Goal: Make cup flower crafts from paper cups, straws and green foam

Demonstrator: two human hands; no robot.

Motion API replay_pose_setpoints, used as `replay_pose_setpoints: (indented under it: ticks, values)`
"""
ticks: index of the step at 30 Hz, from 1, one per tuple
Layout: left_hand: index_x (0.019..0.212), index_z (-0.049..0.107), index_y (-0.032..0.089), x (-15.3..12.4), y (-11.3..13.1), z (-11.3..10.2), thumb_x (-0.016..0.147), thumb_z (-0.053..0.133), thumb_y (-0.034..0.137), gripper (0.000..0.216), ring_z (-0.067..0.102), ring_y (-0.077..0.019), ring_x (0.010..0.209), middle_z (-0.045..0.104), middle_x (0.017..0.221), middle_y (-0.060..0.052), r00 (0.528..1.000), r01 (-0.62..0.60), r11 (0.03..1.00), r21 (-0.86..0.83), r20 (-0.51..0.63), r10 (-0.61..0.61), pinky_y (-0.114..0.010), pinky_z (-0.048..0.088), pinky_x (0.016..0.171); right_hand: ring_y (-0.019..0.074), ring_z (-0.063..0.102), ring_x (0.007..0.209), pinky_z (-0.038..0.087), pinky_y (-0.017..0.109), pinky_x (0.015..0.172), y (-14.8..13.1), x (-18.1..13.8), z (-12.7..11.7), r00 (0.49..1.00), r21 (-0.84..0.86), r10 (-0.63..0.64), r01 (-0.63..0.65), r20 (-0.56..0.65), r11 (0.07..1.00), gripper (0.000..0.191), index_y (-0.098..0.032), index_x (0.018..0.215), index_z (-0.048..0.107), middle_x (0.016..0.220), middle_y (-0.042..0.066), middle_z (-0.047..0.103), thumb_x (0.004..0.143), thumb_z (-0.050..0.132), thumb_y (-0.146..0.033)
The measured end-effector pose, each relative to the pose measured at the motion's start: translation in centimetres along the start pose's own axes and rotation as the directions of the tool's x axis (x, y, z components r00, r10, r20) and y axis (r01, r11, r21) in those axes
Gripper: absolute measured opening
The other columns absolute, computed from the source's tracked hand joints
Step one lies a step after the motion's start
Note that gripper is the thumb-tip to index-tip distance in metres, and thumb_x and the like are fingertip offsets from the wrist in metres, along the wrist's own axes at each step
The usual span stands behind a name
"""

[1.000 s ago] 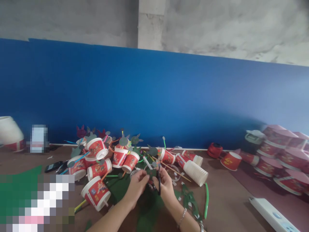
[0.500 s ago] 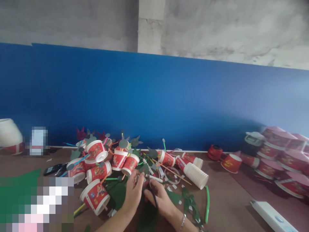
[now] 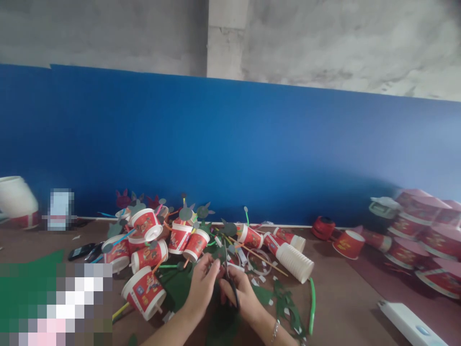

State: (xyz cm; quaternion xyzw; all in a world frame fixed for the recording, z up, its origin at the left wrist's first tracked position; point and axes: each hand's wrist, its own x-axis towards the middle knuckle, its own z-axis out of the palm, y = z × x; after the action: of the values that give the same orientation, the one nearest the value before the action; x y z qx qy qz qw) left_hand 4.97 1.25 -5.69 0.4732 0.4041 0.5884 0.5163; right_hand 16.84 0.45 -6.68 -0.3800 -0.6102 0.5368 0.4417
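My right hand (image 3: 243, 293) is closed around the black-handled scissors (image 3: 235, 288), whose blades point up and away from me. Close beside it, my left hand (image 3: 203, 281) pinches a small dark green paper piece (image 3: 220, 253) at the blades. Whether the blades are cutting into it I cannot tell. Below and between my hands lies more dark green paper (image 3: 221, 322). Green offcuts (image 3: 286, 307) with small white bits are scattered to the right of my right hand. A decorated red paper cup (image 3: 144, 292) lies on its side left of my left wrist.
Several red cups with straws and paper animal heads (image 3: 186, 211) crowd the back left. A stack of cups (image 3: 295, 262) lies right of centre, near a green tube (image 3: 312, 307). Cups with pink tops (image 3: 439, 235) and a white box (image 3: 410, 322) are at right.
The scissors and both hands have shifted slightly right in the picture, along with the whole scene. My left hand still pinches the green piece beside the blades.
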Motion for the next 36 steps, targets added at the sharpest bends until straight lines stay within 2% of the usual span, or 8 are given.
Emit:
replay_pose_setpoints:
  ticks: [10,16,20,26,31,36]
  values:
    - [0.064,0.045,0.018,0.03,0.27,-0.03,0.073,0.063,0.041,0.030,0.041,-0.0083,0.051,0.044,0.055,0.007,0.996,0.093,0.991,-0.098,0.019,-0.091,-0.019,0.035,0.052,0.0069,0.042,0.038,0.031,0.017,0.038,0.26,0.11,0.14,1.000,0.011,0.013,-0.013,-0.026,1.000,0.037,-0.017,0.070,0.046,0.045,-0.006,0.047,0.074,0.062,-0.051]
    - [0.067,0.050,0.017,-0.01,0.57,0.09,0.072,0.064,0.037,0.025,0.046,-0.0080,0.054,0.050,0.061,0.006,0.993,0.107,0.985,-0.137,0.057,-0.100,-0.019,0.038,0.056,0.0076,0.044,0.042,0.031,0.017,0.039,0.13,0.09,0.17,1.000,0.025,0.000,0.001,-0.023,1.000,0.034,-0.017,0.073,0.047,0.050,-0.004,0.052,0.074,0.062,-0.047]
    - [0.067,0.050,0.017,-0.03,0.64,0.07,0.073,0.064,0.035,0.023,0.043,-0.0070,0.051,0.048,0.058,0.007,0.989,0.141,0.980,-0.138,0.070,-0.133,-0.018,0.036,0.053,0.0067,0.042,0.041,0.031,0.017,0.039,0.02,0.12,0.22,0.999,0.009,0.000,0.000,-0.038,1.000,0.033,-0.017,0.072,0.047,0.050,-0.006,0.048,0.075,0.062,-0.047]
    - [0.071,0.049,0.018,0.08,0.32,-0.16,0.075,0.063,0.034,0.022,0.047,-0.0088,0.058,0.050,0.061,0.005,0.986,0.155,0.972,-0.175,0.096,-0.140,-0.018,0.037,0.055,0.0067,0.041,0.038,0.031,0.018,0.039,0.00,0.16,0.15,0.999,-0.005,-0.008,0.007,-0.047,1.000,0.036,-0.018,0.069,0.045,0.045,-0.007,0.044,0.075,0.061,-0.050]
    - [0.072,0.052,0.017,0.18,0.26,-0.26,0.075,0.063,0.034,0.021,0.045,-0.0069,0.054,0.050,0.062,0.006,0.984,0.152,0.971,-0.186,0.125,-0.130,-0.018,0.035,0.053,0.0070,0.043,0.037,0.033,0.018,0.039,0.43,0.16,0.12,0.999,0.030,0.009,-0.008,-0.053,1.000,0.034,-0.018,0.077,0.047,0.046,-0.008,0.048,0.074,0.063,-0.047]
    - [0.072,0.053,0.017,0.25,0.27,-0.36,0.075,0.062,0.036,0.022,0.030,-0.0041,0.044,0.041,0.054,0.009,0.986,0.142,0.979,-0.144,0.113,-0.126,-0.017,0.025,0.045,0.0075,0.043,0.037,0.030,0.016,0.037,0.67,0.00,0.15,0.996,0.070,0.030,-0.024,-0.089,0.997,0.036,-0.020,0.091,0.041,0.044,-0.009,0.050,0.074,0.064,-0.041]
